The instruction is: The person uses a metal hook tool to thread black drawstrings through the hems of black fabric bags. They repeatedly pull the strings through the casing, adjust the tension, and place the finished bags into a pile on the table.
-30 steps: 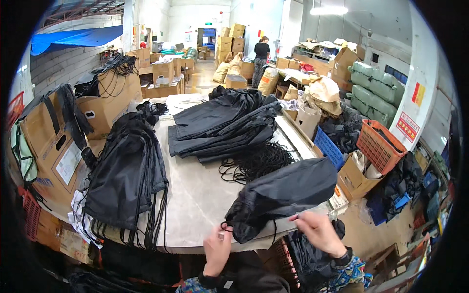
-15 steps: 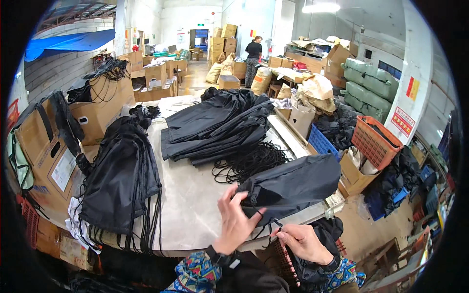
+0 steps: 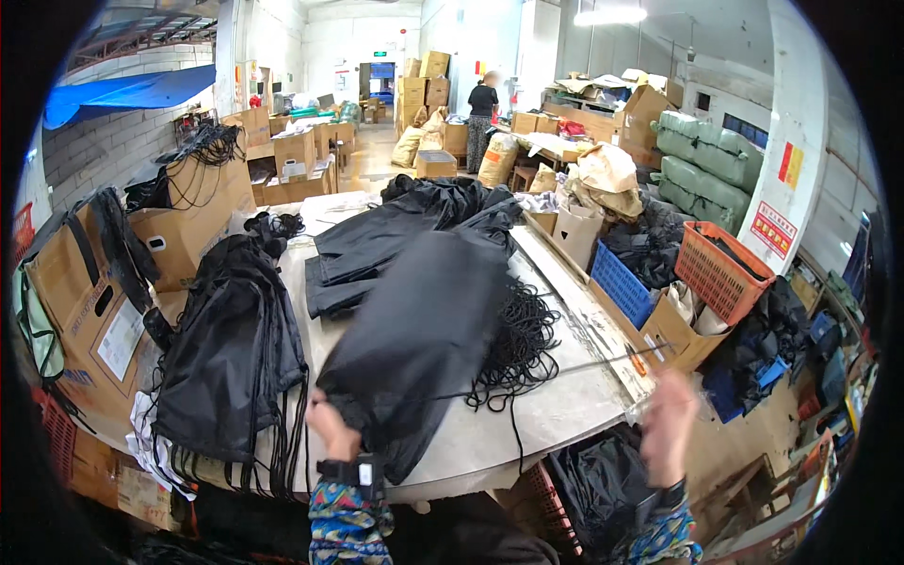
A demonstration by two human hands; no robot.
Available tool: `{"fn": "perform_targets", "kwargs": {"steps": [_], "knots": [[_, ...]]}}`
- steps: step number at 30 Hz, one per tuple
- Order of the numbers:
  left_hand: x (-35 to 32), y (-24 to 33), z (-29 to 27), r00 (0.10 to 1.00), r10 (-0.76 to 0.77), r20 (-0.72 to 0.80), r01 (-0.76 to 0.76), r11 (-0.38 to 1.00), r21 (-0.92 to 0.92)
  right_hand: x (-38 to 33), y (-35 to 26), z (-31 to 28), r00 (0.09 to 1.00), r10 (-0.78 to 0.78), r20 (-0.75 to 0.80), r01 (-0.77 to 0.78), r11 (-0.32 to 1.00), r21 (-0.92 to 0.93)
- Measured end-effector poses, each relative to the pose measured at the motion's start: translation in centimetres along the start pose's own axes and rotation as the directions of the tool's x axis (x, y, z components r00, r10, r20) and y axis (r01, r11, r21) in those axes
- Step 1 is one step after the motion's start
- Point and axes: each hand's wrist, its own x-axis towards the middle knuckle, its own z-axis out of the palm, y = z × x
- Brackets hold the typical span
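Observation:
A black drawstring bag (image 3: 424, 311), smeared by motion, is stretched out over the table in front of me. My left hand (image 3: 331, 428) is closed on the bag's near left end. Off the table's right edge, my right hand (image 3: 669, 424) is raised and blurred, its fingers curled. A thin black cord (image 3: 574, 368) runs taut from the bag toward that hand. Behind the held bag lies a pile of black bags (image 3: 348, 245), with a heap of loose black cords (image 3: 518, 339) at its right. Another stack of black bags (image 3: 231, 348) hangs over the table's near left edge.
Cardboard boxes (image 3: 94, 292) stand at the left of the pale table (image 3: 556, 424). To the right are an orange crate (image 3: 720, 273), a blue crate (image 3: 621, 282) and an open carton (image 3: 683, 334). Black bags fill a basket (image 3: 551, 504) below the near edge. A person (image 3: 482, 113) stands far back.
My left hand has moved left with the bag, swinging it from the right side to the table's middle. My right hand has moved up and to the right, drawing the cord out.

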Motion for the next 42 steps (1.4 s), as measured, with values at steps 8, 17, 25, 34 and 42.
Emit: {"fn": "perform_targets", "kwargs": {"steps": [8, 17, 25, 34, 42], "knots": [[-4.9, 2.7, -2.7, 0.997, -0.056, 0.056, 0.029, 0.917, 0.397, 4.1, 1.8, -4.3, 0.977, -0.144, -0.160, 0.145, 0.989, -0.006], [-9.9, 2.8, -5.2, 0.867, -0.291, 0.405, 0.115, 0.907, 0.405, -5.8, 9.2, 7.7, 0.462, -0.271, 0.845, 0.834, 0.456, -0.309], [-12.0, 6.0, -7.5, 0.857, -0.407, 0.318, 0.233, 0.854, 0.464, -6.6, 9.9, 10.7, 0.434, -0.235, 0.870, 0.883, 0.301, -0.360], [-13.0, 6.0, -7.3, 0.678, -0.403, 0.615, 0.099, 0.879, 0.466, -4.7, 10.7, 10.6, 0.599, -0.251, 0.760, 0.762, 0.469, -0.446], [-14.1, 4.4, -6.8, 0.764, 0.168, 0.623, -0.592, 0.568, 0.572, -5.8, 9.5, 10.8, 0.602, -0.303, 0.739, 0.770, 0.466, -0.436]]}}
